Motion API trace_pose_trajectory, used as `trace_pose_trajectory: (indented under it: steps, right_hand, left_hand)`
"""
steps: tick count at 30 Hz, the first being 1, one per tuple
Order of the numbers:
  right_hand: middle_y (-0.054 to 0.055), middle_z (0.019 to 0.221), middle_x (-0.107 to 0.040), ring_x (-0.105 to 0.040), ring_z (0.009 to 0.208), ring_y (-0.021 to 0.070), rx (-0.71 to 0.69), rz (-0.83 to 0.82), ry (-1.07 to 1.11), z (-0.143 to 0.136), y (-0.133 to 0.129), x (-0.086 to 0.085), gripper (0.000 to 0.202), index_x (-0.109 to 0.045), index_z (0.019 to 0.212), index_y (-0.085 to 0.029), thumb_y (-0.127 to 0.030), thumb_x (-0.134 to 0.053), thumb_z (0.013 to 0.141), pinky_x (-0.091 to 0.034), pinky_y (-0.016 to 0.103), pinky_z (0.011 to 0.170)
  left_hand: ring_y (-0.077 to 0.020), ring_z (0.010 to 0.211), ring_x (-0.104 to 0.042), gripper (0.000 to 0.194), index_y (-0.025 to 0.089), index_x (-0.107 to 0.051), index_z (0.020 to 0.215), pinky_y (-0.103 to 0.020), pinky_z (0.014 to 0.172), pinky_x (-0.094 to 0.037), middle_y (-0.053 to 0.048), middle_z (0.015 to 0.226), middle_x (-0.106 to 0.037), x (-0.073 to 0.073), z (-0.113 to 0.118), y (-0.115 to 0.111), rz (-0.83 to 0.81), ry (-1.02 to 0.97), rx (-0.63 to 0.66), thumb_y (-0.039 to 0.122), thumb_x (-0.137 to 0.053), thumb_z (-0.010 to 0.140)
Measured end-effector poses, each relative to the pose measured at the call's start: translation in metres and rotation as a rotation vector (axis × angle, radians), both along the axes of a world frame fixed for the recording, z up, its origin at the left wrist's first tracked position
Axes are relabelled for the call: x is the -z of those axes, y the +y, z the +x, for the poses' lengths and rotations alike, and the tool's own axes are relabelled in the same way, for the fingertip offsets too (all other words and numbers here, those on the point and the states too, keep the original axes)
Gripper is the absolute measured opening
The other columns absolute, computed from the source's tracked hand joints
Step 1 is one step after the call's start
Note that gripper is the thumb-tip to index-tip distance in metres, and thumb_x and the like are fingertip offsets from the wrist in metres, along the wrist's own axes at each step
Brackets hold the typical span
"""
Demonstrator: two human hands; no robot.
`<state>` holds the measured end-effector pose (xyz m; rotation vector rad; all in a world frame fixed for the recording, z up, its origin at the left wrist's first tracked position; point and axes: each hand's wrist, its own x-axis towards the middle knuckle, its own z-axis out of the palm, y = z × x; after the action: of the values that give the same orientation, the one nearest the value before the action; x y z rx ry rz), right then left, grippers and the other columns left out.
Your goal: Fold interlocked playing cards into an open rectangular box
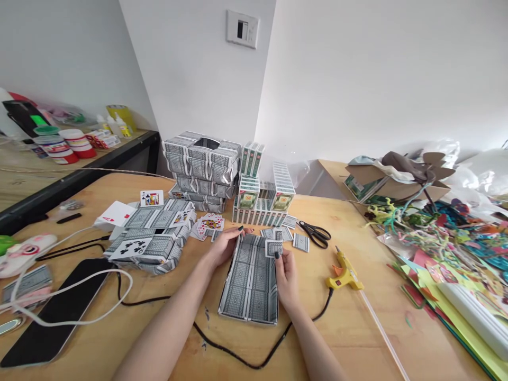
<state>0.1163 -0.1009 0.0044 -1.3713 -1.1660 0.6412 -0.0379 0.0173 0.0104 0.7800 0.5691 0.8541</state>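
A shallow open box [249,280] covered in grey-backed playing cards lies on the table in front of me. My left hand [225,246] grips its far left corner, thumb on the rim and fingers mostly hidden behind the wall. At the right wall, my right hand [287,276] pinches a small grey-backed card piece [273,247] by the far right corner. Whether that piece touches the wall, I cannot tell. More cut card pieces [300,242] lie just beyond the box, beside black-handled scissors [316,233].
A yellow glue gun [344,272] sits to the right, its black cord [246,364] looping in front of the box. Card-covered boxes [200,161] are stacked behind, beside green card packs [260,211]. A black phone-like slab [59,312] lies left; colourful craft scraps [448,238] fill the right.
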Motion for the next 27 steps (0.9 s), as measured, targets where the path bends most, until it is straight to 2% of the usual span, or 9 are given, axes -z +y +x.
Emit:
trace_pose_trajectory:
  steps: [3,7,10,13,17,21,27]
  right_hand:
    - [0.005,0.099,-0.055,-0.051,0.091,0.0175,0.009,-0.006,-0.019,0.000,0.000,-0.002,0.020,-0.047,0.093,-0.022,-0.038,-0.037,0.086,-0.041,0.033,0.080]
    - [0.005,0.101,-0.055,-0.052,0.091,0.0175,-0.008,-0.006,-0.009,0.001,-0.001,-0.002,0.021,-0.047,0.094,-0.022,-0.038,-0.037,0.086,-0.042,0.032,0.079]
    - [0.006,0.103,-0.055,-0.052,0.092,0.0178,-0.014,0.004,0.004,0.001,0.000,0.000,0.022,-0.047,0.095,-0.021,-0.040,-0.038,0.086,-0.042,0.033,0.079]
    - [0.006,0.104,-0.055,-0.052,0.094,0.0183,-0.014,0.003,0.009,0.002,0.000,0.002,0.022,-0.047,0.095,-0.021,-0.040,-0.038,0.085,-0.042,0.033,0.079]
    - [0.006,0.103,-0.056,-0.052,0.096,0.0185,-0.028,-0.008,0.015,0.003,0.001,0.002,0.022,-0.047,0.097,-0.021,-0.039,-0.039,0.085,-0.042,0.033,0.080]
    - [0.006,0.101,-0.057,-0.052,0.097,0.0190,-0.028,-0.004,0.022,0.003,0.001,0.001,0.023,-0.048,0.097,-0.021,-0.038,-0.040,0.085,-0.043,0.033,0.080]
    - [0.007,0.099,-0.059,-0.056,0.093,0.0188,-0.014,0.014,0.037,0.003,0.002,0.001,0.024,-0.048,0.101,-0.021,-0.037,-0.040,0.085,-0.045,0.035,0.079]
  left_hand:
    - [-0.0217,0.086,-0.059,0.022,0.013,-0.066,0.077,-0.031,0.076,-0.043,-0.007,0.087,-0.068,-0.005,-0.001,-0.003,0.101,-0.006,-0.032,0.021,-0.051,0.063]
    - [-0.0217,0.089,-0.059,0.031,0.013,-0.067,0.082,-0.032,0.081,-0.042,-0.006,0.090,-0.068,-0.013,-0.004,-0.004,0.303,0.125,-0.069,0.016,-0.044,0.061]
    - [-0.0213,0.088,-0.059,0.033,0.013,-0.068,0.082,-0.033,0.084,-0.041,-0.005,0.087,-0.069,-0.020,-0.005,-0.002,0.462,0.320,-0.082,0.016,-0.042,0.061]
    - [-0.0204,0.087,-0.060,0.032,0.015,-0.069,0.079,-0.031,0.083,-0.042,-0.004,0.087,-0.069,-0.029,-0.004,0.000,0.592,0.613,-0.096,0.016,-0.044,0.061]
    - [-0.0187,0.088,-0.060,0.034,0.019,-0.070,0.083,-0.029,0.082,-0.043,-0.002,0.093,-0.069,-0.036,-0.002,0.000,0.710,0.914,-0.074,0.013,-0.044,0.062]
    - [-0.0186,0.092,-0.060,0.034,0.020,-0.070,0.087,-0.028,0.085,-0.041,-0.001,0.096,-0.068,-0.035,-0.006,0.003,0.750,0.871,-0.028,0.013,-0.045,0.064]
    - [-0.0214,0.087,-0.060,0.028,0.020,-0.070,0.088,-0.030,0.083,-0.041,-0.003,0.091,-0.069,-0.032,-0.012,0.008,0.663,0.691,-0.022,0.017,-0.052,0.066]
